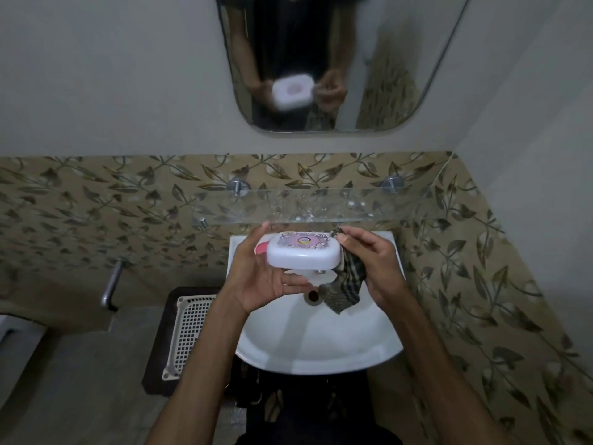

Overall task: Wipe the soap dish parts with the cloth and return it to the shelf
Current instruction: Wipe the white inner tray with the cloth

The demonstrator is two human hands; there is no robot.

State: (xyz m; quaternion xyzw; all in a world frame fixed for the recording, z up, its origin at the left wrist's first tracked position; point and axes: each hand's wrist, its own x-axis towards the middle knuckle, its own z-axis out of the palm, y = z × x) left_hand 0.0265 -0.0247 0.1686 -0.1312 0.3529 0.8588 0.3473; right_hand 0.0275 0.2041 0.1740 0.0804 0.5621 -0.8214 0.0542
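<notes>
Over the white basin [321, 345], level with the person's chest, the soap dish [303, 253] is held in the air between both hands. Going left to right: a perforated plastic basket [189, 332] sits on the floor beside the basin; then the left hand [256, 277] cups the dish from below and from its left end, fingers curled round the far edge and thumb under the near side. The dish is a closed, rounded white plastic box, smooth and glossy, with a printed pink label on its lid; its long axis runs left to right, nearly parallel to the glass shelf [308, 205]. A pink sliver shows at its left end, which I cannot identify. Just beside its right end, the right hand [369, 261] pinches a checked woven cloth [346, 284], soft and crumpled, which hangs down over the basin and touches the dish's right end.

That shelf lies directly beyond and just above the dish, clear glass on metal pegs, speckled with droplets. The left hand alone carries the dish, so I judge it the one to set it back, a short forward reach with no turn needed. Wet glass and slick plastic could let it slide.
</notes>
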